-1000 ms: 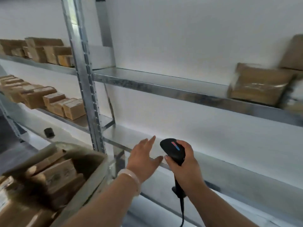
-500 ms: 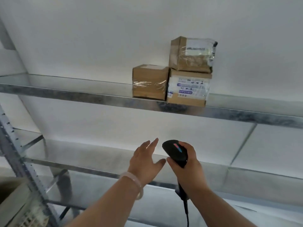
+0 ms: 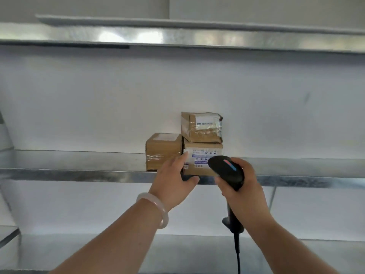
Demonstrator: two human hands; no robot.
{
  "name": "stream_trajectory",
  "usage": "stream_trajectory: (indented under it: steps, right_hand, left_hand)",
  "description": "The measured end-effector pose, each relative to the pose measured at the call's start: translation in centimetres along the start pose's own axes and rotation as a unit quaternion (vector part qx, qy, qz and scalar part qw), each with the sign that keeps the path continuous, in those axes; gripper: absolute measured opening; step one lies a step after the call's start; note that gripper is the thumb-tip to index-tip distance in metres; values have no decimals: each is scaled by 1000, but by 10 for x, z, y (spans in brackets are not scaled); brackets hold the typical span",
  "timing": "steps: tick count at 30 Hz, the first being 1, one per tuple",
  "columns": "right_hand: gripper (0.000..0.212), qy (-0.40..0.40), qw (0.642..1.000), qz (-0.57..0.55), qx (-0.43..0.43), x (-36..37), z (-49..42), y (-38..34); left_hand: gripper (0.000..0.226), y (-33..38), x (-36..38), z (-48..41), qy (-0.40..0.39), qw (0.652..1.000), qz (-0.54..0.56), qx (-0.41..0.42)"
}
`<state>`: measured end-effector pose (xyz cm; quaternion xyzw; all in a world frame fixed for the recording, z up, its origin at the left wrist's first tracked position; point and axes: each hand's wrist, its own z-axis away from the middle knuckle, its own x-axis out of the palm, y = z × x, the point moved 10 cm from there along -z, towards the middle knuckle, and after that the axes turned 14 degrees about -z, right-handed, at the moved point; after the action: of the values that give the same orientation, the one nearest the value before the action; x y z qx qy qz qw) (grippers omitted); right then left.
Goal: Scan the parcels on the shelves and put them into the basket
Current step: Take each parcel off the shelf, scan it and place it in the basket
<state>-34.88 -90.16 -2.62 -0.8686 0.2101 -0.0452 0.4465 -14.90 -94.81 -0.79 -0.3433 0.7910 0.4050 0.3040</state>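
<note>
Left hand (image 3: 173,178) up at the shelf front, spread wide: fingers out straight against the front face of the labelled parcel (image 3: 201,153), index tip on the white label, thumb splayed out beneath, at the shelf lip. Cannot tell whether it has any grip on the box. Pale bracelet (image 3: 158,210) on that wrist.

Right hand (image 3: 243,186) just beside it, fingers wrapped round the handle of a black scanner (image 3: 227,171). Scanner head carries a red and blue stripe and covers the lower right corner of the labelled parcel. Cable (image 3: 237,252) hangs straight down from the handle base.

Below the forearms, lower shelf (image 3: 177,250), bare metal.

Middle shelf (image 3: 79,173), galvanised: three brown cardboard parcels grouped together, set back toward the wall. Labelled parcel sits on the shelf at the right. Taped parcel (image 3: 201,127) stacked on top of it, wrapped in clear tape, white label on its face. Plain parcel (image 3: 163,151) stands on the shelf at the left, touching the labelled one.

Behind, white wall (image 3: 98,95). Upper shelf (image 3: 177,36) overhead, seen from beneath.
</note>
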Motion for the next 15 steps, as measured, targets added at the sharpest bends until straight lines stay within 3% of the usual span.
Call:
stream_trajectory:
  steps: [6,10,15]
  right_hand:
    - [49,59,998,-27,-18,-26,-51,-46]
    - [49,45,999,-17,-12,-27,-85,-57]
    - [51,33,999,-9,-25,-21,-119,-63]
  left_hand:
    - [62,12,-36,-41,-7,1000,8,2]
    - [79,11,-51,-61,14,998,-62,-31]
    - [79,21,-57,-80,15,996,-53,-64]
